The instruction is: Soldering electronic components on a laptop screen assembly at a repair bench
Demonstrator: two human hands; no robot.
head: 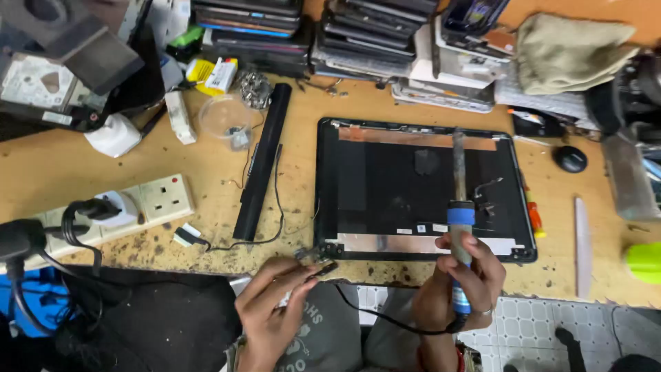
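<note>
My right hand (463, 279) grips the blue handle of a soldering iron (460, 207), whose metal shaft points away from me over a black laptop lid (385, 186) lying flat on the bench. The iron's black cord loops below the bench edge. My left hand (272, 303) pinches a small dark part (323, 269) with thin wires at the bench's front edge, close to the lid's near left hinge corner (329, 249).
A long black battery bar (263, 162) lies left of the lid. A white power strip (127, 207) with plugs sits at the left. Stacked laptops (310, 31) line the back. A clear cup (226, 117), a black mouse (570, 159), a screwdriver (533, 217) and a folded cloth (571, 52) lie around.
</note>
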